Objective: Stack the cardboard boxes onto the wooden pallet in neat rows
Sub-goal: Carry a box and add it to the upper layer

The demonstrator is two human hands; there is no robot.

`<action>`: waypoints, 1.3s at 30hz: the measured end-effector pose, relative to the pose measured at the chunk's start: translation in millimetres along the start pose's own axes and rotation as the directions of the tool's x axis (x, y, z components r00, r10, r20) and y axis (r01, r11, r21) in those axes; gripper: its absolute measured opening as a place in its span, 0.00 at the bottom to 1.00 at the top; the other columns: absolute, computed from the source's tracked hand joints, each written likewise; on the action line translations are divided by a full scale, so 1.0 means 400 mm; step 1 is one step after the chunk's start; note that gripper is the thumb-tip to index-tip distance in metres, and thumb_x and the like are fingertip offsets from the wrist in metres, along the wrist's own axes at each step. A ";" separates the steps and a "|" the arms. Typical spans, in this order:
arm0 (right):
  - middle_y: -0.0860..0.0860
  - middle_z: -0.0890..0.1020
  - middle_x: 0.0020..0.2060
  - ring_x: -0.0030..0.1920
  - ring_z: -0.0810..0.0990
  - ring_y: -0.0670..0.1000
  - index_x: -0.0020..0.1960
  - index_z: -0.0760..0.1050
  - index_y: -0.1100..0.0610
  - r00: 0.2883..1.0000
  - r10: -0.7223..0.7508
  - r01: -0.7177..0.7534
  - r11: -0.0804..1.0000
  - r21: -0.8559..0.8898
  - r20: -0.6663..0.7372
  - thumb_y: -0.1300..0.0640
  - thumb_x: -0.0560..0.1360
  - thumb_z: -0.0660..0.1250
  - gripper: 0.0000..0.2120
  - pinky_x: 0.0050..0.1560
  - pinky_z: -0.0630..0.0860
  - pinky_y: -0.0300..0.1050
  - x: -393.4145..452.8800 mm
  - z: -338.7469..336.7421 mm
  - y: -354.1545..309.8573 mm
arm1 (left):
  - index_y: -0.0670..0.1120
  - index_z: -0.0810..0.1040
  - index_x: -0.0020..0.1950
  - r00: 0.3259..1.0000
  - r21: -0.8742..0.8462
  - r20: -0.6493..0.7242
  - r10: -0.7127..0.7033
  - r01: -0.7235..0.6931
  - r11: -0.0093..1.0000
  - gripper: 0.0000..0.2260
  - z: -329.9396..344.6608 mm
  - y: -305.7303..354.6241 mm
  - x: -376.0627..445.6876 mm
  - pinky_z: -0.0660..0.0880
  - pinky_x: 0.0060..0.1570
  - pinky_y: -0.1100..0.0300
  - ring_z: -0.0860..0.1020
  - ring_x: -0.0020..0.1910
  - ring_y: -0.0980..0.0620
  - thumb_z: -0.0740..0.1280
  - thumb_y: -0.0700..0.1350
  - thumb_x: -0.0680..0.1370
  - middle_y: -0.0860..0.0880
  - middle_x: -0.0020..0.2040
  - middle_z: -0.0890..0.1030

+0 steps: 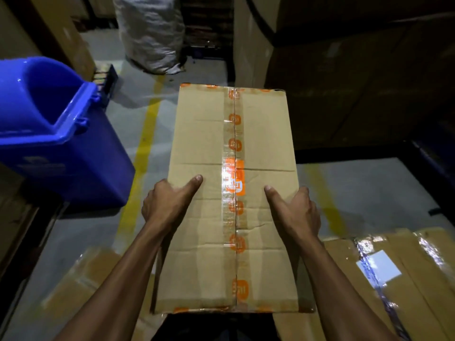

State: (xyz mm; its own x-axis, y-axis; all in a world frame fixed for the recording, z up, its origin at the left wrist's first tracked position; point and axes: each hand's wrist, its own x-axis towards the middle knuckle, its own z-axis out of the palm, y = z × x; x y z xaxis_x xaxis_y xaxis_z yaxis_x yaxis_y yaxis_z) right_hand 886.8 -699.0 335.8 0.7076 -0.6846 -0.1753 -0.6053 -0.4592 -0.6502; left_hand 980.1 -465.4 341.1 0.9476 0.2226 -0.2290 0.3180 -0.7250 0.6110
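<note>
Head view: two hands [170,205], one cardboard box [204,143]

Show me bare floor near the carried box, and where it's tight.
Free: grey floor right of the carried box, between the dark stacks and the labelled box; also the yellow-lined strip beside the blue bin. Crowded: lower corners, boxes under both forearms. Left hand and right hand grip the sides.

Just one cam, strapped on my head, pointing forward and steeply down, right up close over the long tan taped cardboard box [231,193] and grey floor [369,188].
</note>
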 end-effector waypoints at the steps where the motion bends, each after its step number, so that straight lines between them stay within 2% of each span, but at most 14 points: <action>1: 0.59 0.79 0.57 0.56 0.77 0.62 0.62 0.68 0.58 1.000 0.009 -0.009 1.000 0.003 -0.019 0.29 0.71 0.63 0.35 0.45 0.67 0.49 0.028 -0.009 -0.005 | 0.43 0.80 0.56 1.000 0.004 0.007 0.014 -0.014 1.000 0.41 0.014 0.028 0.023 0.74 0.54 0.48 0.79 0.57 0.35 0.64 0.78 0.65 0.37 0.57 0.82; 4: 0.59 0.79 0.56 0.55 0.77 0.62 0.62 0.69 0.58 0.997 0.051 -0.050 0.999 0.018 -0.065 0.29 0.71 0.63 0.35 0.45 0.68 0.49 0.108 -0.026 -0.019 | 0.43 0.81 0.48 0.998 0.020 0.027 0.055 -0.056 0.998 0.44 0.055 0.109 0.093 0.78 0.51 0.48 0.81 0.51 0.36 0.60 0.82 0.60 0.39 0.49 0.84; 10: 0.58 0.79 0.57 0.56 0.77 0.61 0.62 0.69 0.58 0.975 0.158 -0.151 0.987 0.051 -0.157 0.30 0.71 0.64 0.35 0.45 0.67 0.48 0.272 -0.008 -0.049 | 0.45 0.81 0.52 0.979 0.047 0.087 0.185 -0.189 0.981 0.39 0.158 0.256 0.273 0.75 0.49 0.50 0.80 0.53 0.35 0.63 0.79 0.65 0.40 0.52 0.84; 13: 0.58 0.80 0.57 0.57 0.77 0.63 0.62 0.70 0.57 0.936 0.261 -0.248 0.965 0.084 -0.235 0.29 0.70 0.64 0.35 0.50 0.71 0.51 0.373 0.031 -0.065 | 0.46 0.81 0.50 0.944 0.049 0.189 0.270 -0.283 0.958 0.36 0.231 0.342 0.409 0.75 0.47 0.50 0.80 0.50 0.36 0.63 0.78 0.66 0.41 0.49 0.84; 16: 0.59 0.80 0.58 0.58 0.78 0.63 0.62 0.71 0.57 0.874 0.373 -0.345 0.927 0.144 -0.312 0.28 0.69 0.64 0.37 0.55 0.75 0.54 0.463 0.061 -0.099 | 0.47 0.80 0.51 0.884 0.028 0.303 0.357 -0.383 0.923 0.35 0.295 0.444 0.534 0.75 0.46 0.51 0.78 0.45 0.40 0.63 0.77 0.67 0.43 0.49 0.84; 19: 0.60 0.79 0.60 0.59 0.77 0.64 0.64 0.70 0.58 0.798 0.478 -0.444 0.878 0.178 -0.366 0.28 0.69 0.63 0.38 0.57 0.75 0.55 0.545 0.072 -0.146 | 0.46 0.78 0.55 0.814 0.043 0.412 0.409 -0.466 0.884 0.33 0.340 0.556 0.640 0.72 0.46 0.52 0.76 0.46 0.43 0.64 0.75 0.70 0.43 0.52 0.82; 22: 0.58 0.79 0.59 0.59 0.77 0.64 0.64 0.70 0.56 0.732 0.548 -0.488 0.836 0.249 -0.405 0.25 0.67 0.61 0.40 0.58 0.75 0.56 0.602 0.068 -0.176 | 0.46 0.77 0.56 0.748 0.043 0.486 0.452 -0.537 0.843 0.35 0.384 0.662 0.711 0.74 0.49 0.51 0.79 0.51 0.39 0.63 0.76 0.69 0.42 0.54 0.82; 24: 0.58 0.79 0.59 0.59 0.77 0.64 0.64 0.70 0.56 0.687 0.593 -0.525 0.805 0.278 -0.419 0.26 0.68 0.62 0.39 0.58 0.75 0.56 0.627 0.054 -0.182 | 0.46 0.78 0.53 0.699 0.039 0.524 0.486 -0.589 0.807 0.36 0.422 0.728 0.738 0.77 0.51 0.49 0.79 0.52 0.37 0.63 0.78 0.68 0.42 0.53 0.82; 26: 0.58 0.79 0.60 0.60 0.76 0.64 0.65 0.69 0.55 0.643 0.626 -0.546 0.778 0.311 -0.440 0.26 0.68 0.62 0.39 0.57 0.75 0.55 0.651 0.037 -0.174 | 0.46 0.78 0.50 0.648 0.014 0.559 0.517 -0.631 0.776 0.37 0.464 0.787 0.749 0.78 0.51 0.48 0.80 0.49 0.38 0.62 0.80 0.66 0.43 0.49 0.82; 29: 0.58 0.79 0.60 0.60 0.77 0.63 0.64 0.69 0.56 0.539 0.693 -0.590 0.716 0.372 -0.479 0.28 0.69 0.63 0.37 0.55 0.73 0.53 0.690 0.003 -0.146 | 0.46 0.79 0.52 0.562 -0.017 0.613 0.556 -0.694 0.720 0.41 0.538 0.881 0.738 0.78 0.47 0.50 0.80 0.46 0.41 0.59 0.82 0.64 0.45 0.48 0.83; 32: 0.59 0.77 0.63 0.62 0.75 0.63 0.67 0.68 0.57 0.458 0.744 -0.608 0.661 0.439 -0.487 0.29 0.71 0.64 0.37 0.56 0.71 0.52 0.725 -0.030 -0.107 | 0.46 0.81 0.55 0.498 -0.041 0.647 0.577 -0.733 0.679 0.44 0.616 0.973 0.703 0.77 0.50 0.49 0.80 0.51 0.37 0.58 0.82 0.62 0.43 0.52 0.83; 34: 0.60 0.77 0.64 0.62 0.75 0.64 0.69 0.67 0.57 0.408 0.768 -0.620 0.630 0.468 -0.493 0.29 0.71 0.63 0.39 0.57 0.71 0.53 0.762 -0.056 -0.065 | 0.45 0.82 0.56 0.455 -0.049 0.662 0.595 -0.767 0.640 0.40 0.682 1.041 0.675 0.75 0.50 0.51 0.80 0.54 0.36 0.62 0.79 0.66 0.42 0.55 0.83; 36: 0.59 0.77 0.63 0.62 0.75 0.64 0.68 0.67 0.56 0.383 0.784 -0.627 0.609 0.486 -0.489 0.28 0.70 0.62 0.39 0.58 0.72 0.54 0.806 -0.081 -0.013 | 0.44 0.82 0.54 0.418 -0.046 0.685 0.597 -0.793 0.608 0.37 0.750 1.104 0.649 0.73 0.49 0.51 0.80 0.55 0.36 0.65 0.76 0.68 0.41 0.55 0.83; 39: 0.58 0.78 0.62 0.60 0.76 0.63 0.67 0.68 0.55 0.339 0.808 -0.627 0.576 0.525 -0.482 0.25 0.69 0.61 0.40 0.57 0.74 0.55 0.888 -0.132 0.074 | 0.44 0.82 0.55 0.380 -0.039 0.723 0.576 -0.811 0.584 0.40 0.877 1.203 0.616 0.76 0.52 0.50 0.80 0.56 0.36 0.64 0.78 0.65 0.41 0.55 0.83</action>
State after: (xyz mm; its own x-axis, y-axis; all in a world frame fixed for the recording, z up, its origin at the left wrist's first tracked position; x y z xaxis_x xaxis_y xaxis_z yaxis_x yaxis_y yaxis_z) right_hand 1100.9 -985.6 293.4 -0.4247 -0.8760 -0.2286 -0.6007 0.4615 -0.6528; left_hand 1356.2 -988.2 312.8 0.5219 -0.8047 -0.2829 -0.5819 -0.5784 0.5717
